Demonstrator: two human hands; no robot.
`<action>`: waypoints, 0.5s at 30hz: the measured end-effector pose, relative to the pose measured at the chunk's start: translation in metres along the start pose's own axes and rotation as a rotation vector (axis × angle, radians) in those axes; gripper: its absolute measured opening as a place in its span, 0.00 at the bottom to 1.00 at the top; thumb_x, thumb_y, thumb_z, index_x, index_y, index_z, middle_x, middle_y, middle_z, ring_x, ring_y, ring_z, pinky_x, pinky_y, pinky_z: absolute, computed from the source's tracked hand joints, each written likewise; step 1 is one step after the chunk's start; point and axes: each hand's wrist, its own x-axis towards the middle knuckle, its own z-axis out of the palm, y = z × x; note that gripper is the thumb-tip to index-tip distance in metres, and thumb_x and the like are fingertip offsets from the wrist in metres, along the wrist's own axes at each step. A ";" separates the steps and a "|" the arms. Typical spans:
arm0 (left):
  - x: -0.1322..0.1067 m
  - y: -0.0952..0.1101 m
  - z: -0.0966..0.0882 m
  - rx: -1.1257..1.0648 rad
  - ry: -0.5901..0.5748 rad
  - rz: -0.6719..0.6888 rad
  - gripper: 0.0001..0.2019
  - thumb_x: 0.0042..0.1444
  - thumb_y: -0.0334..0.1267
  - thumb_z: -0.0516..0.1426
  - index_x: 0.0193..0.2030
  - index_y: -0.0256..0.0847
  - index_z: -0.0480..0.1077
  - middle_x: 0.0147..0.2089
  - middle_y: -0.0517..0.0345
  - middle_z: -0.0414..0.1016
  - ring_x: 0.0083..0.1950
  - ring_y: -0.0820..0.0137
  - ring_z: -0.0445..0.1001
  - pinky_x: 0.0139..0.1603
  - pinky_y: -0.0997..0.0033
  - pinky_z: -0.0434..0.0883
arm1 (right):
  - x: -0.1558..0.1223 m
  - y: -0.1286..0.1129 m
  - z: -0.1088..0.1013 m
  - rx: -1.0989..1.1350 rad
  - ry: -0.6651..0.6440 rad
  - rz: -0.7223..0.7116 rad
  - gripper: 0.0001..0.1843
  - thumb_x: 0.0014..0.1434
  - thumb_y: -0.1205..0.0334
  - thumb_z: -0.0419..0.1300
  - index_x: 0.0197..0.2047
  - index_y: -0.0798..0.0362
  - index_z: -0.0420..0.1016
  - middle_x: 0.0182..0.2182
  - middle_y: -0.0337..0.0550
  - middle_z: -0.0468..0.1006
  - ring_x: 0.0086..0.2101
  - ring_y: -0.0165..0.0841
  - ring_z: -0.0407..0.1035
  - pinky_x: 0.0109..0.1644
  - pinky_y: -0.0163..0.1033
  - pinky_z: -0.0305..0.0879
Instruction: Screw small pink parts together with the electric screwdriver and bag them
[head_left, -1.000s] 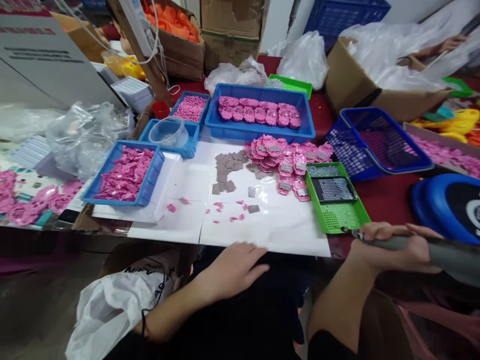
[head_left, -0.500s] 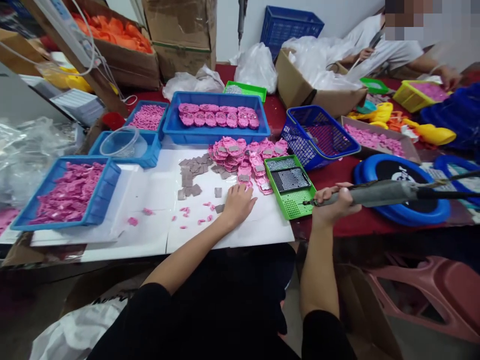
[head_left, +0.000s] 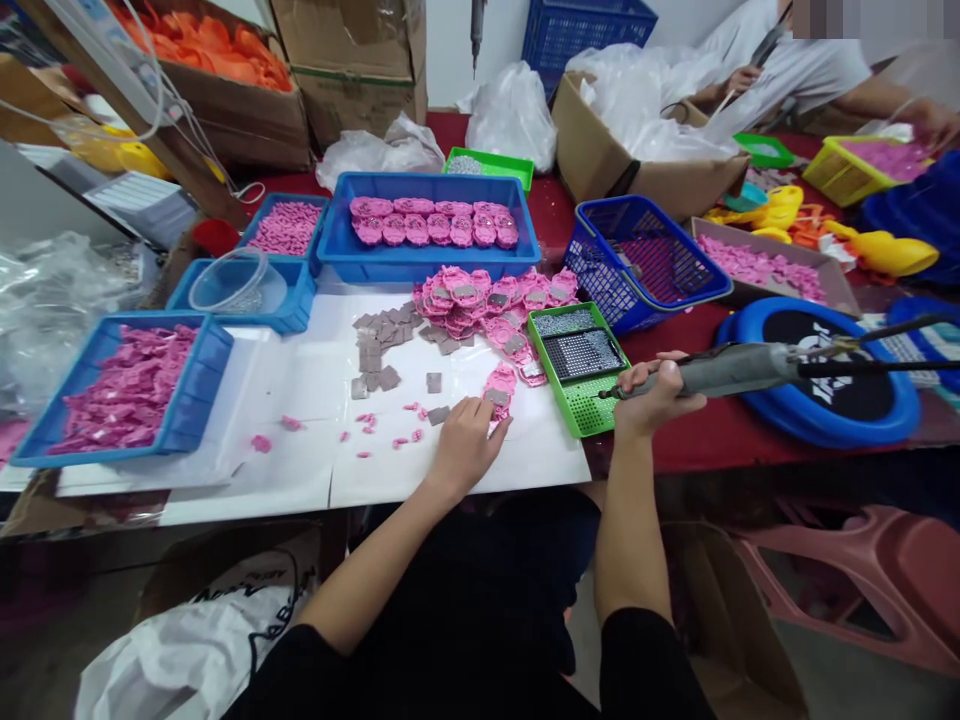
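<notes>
My left hand is closed on the near edge of a pink plastic part with a grey plate on it, lying on the white sheet. Its fingertips hide part of that piece. In my right hand is a grey electric screwdriver, its bit pointing left over the near end of a green tray. Small screws and a black perforated plate lie in this tray. Behind my left hand are a heap of pink parts, loose grey plates and tiny pink pieces.
Pink parts stand in rows in a blue tray at the back. A blue bin of pink pieces is at the left. A blue basket and round blue-rimmed discs are on the right. Another person's hand works beyond.
My left hand has drawn one pink part from the heap toward me. The screwdriver in my right hand has shifted slightly left, its bit still over the green tray. The view has moved a little.
</notes>
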 end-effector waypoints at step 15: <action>0.038 -0.005 0.010 -0.160 0.091 -0.158 0.14 0.63 0.30 0.69 0.49 0.46 0.71 0.49 0.52 0.82 0.54 0.53 0.81 0.58 0.53 0.79 | 0.003 0.005 0.003 -0.023 -0.050 0.049 0.16 0.52 0.47 0.67 0.32 0.47 0.67 0.15 0.25 0.60 0.14 0.26 0.54 0.18 0.34 0.56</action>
